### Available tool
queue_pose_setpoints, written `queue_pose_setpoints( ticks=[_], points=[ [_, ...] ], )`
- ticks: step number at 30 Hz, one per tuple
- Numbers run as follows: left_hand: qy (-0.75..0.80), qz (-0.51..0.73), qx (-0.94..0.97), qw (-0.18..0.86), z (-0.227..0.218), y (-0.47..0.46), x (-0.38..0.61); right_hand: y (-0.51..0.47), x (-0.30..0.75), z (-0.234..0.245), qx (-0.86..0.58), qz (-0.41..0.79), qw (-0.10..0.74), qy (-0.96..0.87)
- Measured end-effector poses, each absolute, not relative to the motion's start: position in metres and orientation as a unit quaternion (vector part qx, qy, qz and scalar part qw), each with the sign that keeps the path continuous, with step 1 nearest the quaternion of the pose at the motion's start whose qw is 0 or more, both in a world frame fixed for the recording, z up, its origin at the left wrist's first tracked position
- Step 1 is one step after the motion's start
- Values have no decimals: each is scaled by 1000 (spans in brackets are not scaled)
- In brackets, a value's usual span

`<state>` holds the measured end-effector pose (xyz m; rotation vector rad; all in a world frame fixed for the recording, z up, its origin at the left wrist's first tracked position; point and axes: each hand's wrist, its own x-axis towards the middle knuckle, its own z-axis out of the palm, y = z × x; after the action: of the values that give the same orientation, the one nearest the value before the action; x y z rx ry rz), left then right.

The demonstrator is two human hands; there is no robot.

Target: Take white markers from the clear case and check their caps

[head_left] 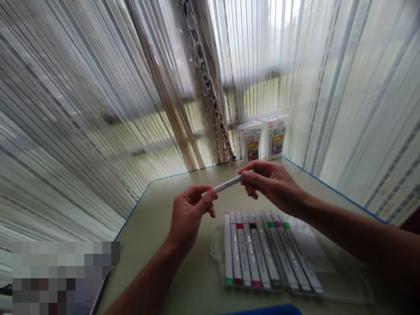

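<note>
A slim white marker (pixel 227 183) is held up level above the table, slightly tilted, its right end higher. My left hand (pixel 188 212) pinches its left end between thumb and fingers. At the other end, my right hand (pixel 271 181) grips it, and a bit of yellow-green shows by the fingertips. Below both hands lies an open clear plastic case (pixel 218 249) with several white markers (pixel 254 256) in a row, some with green, red, black, purple or pink bands.
Two clear marker boxes (pixel 251 140) with yellow labels stand at the table's back edge. The pale green table (pixel 144 236) has a blue rim. String curtains (pixel 82 109) hang around it. A blue object (pixel 265 309) shows at the bottom edge; a pixelated patch covers the lower left.
</note>
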<state>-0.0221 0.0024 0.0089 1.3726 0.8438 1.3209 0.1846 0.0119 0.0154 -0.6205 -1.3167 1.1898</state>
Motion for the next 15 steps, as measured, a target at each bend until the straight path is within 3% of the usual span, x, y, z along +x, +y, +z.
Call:
queue_pose_setpoints(
  ticks=[15],
  points=[
    [365, 516, 590, 502, 7, 6, -21, 5, 183, 13, -326, 427, 541, -647]
  ],
)
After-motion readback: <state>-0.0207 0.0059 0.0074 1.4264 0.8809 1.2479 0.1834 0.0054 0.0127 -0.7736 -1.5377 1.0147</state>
